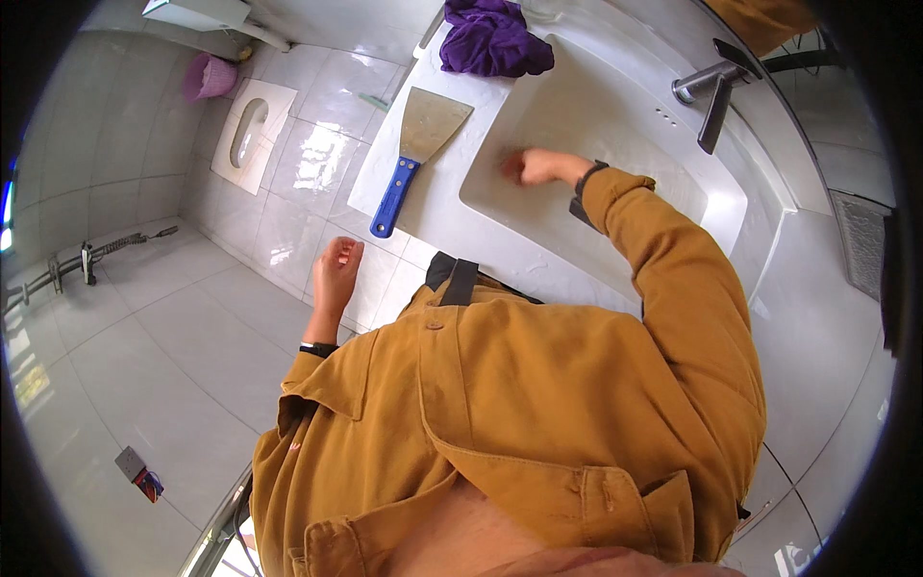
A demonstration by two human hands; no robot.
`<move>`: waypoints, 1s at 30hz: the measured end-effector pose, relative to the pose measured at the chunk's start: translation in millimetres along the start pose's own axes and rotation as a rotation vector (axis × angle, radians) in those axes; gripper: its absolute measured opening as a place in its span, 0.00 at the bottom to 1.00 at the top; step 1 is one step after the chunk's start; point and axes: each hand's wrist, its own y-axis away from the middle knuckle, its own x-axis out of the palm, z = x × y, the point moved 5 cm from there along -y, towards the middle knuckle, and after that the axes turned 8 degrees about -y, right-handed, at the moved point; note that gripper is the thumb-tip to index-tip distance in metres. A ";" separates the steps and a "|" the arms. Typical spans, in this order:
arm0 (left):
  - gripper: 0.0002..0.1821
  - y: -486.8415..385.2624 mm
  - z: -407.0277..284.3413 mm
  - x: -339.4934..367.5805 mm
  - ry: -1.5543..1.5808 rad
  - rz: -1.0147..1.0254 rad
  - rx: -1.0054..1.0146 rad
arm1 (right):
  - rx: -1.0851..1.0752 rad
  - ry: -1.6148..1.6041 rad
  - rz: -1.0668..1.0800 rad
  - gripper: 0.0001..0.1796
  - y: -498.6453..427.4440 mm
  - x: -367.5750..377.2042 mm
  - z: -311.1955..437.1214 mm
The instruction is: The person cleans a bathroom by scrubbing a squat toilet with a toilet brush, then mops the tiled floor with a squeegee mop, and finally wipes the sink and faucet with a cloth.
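My right hand [537,166] reaches down into the white washbasin [497,122], near its left wall. The fingers are blurred and partly hidden in cloudy water, so whether they hold anything is unclear. My left hand [339,268] hangs in the air left of the counter, fingers loosely curled with nothing in them. On the counter's white surface [451,195] lies a wide scraper [395,195] with a blue handle and a metal blade, its handle end toward me. A crumpled purple cloth [494,40] rests at the counter's far end, overlapping the basin rim.
A chrome faucet [710,83] stands on the basin's right side, beside a mirror. A squat toilet [251,137] is set in the tiled floor at the left. Behind it stands a pink basket [209,76]. A wall socket [131,463] with coloured wires is at lower left.
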 end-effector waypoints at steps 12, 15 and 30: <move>0.11 -6.7 1.0 0.0 0.028 -0.010 -0.004 | 0.025 -0.277 -0.152 0.21 38.7 -7.7 6.1; 0.10 -10.9 -2.8 0.3 0.031 -0.011 0.015 | 0.014 -0.235 0.063 0.24 16.9 33.6 33.1; 0.09 -13.7 17.0 4.0 0.031 0.032 0.041 | 0.752 0.414 0.240 0.15 285.3 28.5 -138.2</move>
